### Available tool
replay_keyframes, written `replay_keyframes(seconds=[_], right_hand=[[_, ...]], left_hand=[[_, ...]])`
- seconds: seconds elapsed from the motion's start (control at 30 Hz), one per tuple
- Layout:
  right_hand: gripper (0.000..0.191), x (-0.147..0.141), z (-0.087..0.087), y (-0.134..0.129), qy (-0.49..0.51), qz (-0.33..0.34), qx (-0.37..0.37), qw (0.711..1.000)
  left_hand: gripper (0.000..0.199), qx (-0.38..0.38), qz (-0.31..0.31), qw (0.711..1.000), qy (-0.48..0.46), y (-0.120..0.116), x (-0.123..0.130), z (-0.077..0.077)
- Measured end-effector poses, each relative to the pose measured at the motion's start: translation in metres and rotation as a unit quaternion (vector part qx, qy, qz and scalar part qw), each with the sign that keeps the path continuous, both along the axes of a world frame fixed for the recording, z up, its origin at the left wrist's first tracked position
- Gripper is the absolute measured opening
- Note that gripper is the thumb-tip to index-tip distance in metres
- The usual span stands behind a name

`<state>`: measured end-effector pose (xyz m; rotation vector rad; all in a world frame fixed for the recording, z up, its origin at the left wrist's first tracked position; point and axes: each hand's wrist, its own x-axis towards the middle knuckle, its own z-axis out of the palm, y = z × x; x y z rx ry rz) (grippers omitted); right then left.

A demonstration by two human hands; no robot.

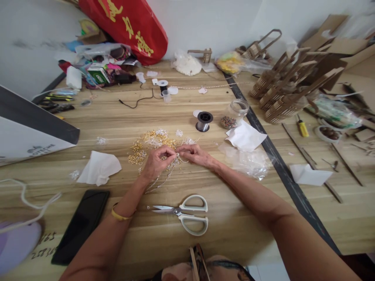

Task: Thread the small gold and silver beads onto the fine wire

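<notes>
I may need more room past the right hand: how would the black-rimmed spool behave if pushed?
The black-rimmed spool would probably slide at first, since it stands upright on its broad lower flange. Knocked onto its side, it could roll, its flanges being round. Their crisp rims suggest a stiff body.

cam: just the one, worn on my head | aim: forward and pretty steeply down over my wood-grain worktable | range: close but wide, catches both forearms | framing: left hand and right hand near the middle, wall up top, my clothes at the bottom edge
</notes>
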<state>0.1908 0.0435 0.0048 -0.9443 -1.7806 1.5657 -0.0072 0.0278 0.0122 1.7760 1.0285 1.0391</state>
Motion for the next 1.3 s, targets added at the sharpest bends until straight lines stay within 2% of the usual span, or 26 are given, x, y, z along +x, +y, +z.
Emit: replay_keyframes(seconds=[0.2, 0.33, 0.5, 0.83, 1.1, 1.3], right_hand=[[0.028, 0.0005, 0.0005, -0.0001, 0.024, 0.066, -0.040, 0.997], [0.026, 0.0003, 0.0000, -0.0002, 0.041, 0.053, -0.055, 0.996], [0.024, -0.0008, -0.0004, 0.0007, 0.032, 0.023, -0.027, 0.999], [0.025, 0.0006, -0.0066, 0.0025, -0.014, 0.001, 0.026, 1.000], [0.021, 0.0001, -0.0037, 0.0024, -0.036, 0.004, 0.049, 0.998], [0.026, -0.0003, -0.0020, 0.0007, -0.028, -0.007, 0.049, 0.998]], left_hand=[[0.010, -0.013, -0.010, 0.999, -0.038, -0.0024, 0.0015, 0.0047], [0.010, -0.019, -0.007, 0.999, -0.049, -0.0024, 0.0002, 0.0041], [0.008, -0.004, 0.001, 0.999, -0.047, -0.0004, -0.0023, -0.0001], [0.011, 0.041, 0.042, 0.998, 0.036, 0.0000, -0.0025, -0.0004], [0.011, 0.022, 0.021, 0.999, 0.022, 0.0001, -0.0019, -0.0010], [0.013, 0.027, 0.021, 0.999, 0.022, -0.0013, -0.0004, 0.0017]])
